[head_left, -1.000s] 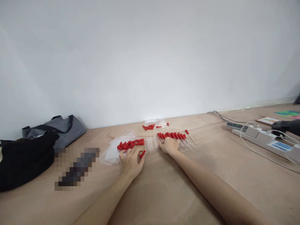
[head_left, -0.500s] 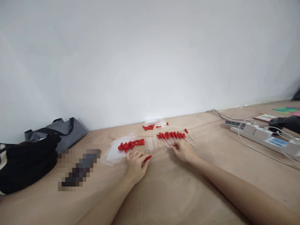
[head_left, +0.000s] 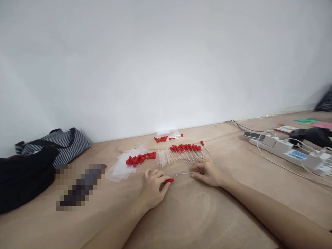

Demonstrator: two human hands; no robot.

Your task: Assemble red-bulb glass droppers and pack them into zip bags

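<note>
My left hand [head_left: 155,186] pinches a red rubber dropper bulb [head_left: 169,181] between thumb and fingers, its end pointing right. A thin clear dropper tube [head_left: 183,173] is gripped at its right end by my right hand [head_left: 207,172], and its free end points toward the bulb, a small gap apart. Beyond the hands lies a row of loose clear tubes [head_left: 163,158]. To their right are several droppers with red bulbs fitted [head_left: 185,148], one lying a little apart [head_left: 202,143]. Loose red bulbs [head_left: 140,158] form a pile on clear plastic bags [head_left: 120,166] at the left.
More red bulbs [head_left: 160,139] lie near the wall beside a small plastic bag [head_left: 168,132]. A power strip [head_left: 282,152] with white cables stands at the right. A black bag [head_left: 26,180] and a striped bag [head_left: 72,147] sit at the left, near a blurred-out item [head_left: 83,186].
My right hand has drawn a clear tube out of the row toward me and now holds it level. My left hand has moved slightly right and nearer with its red bulb.
</note>
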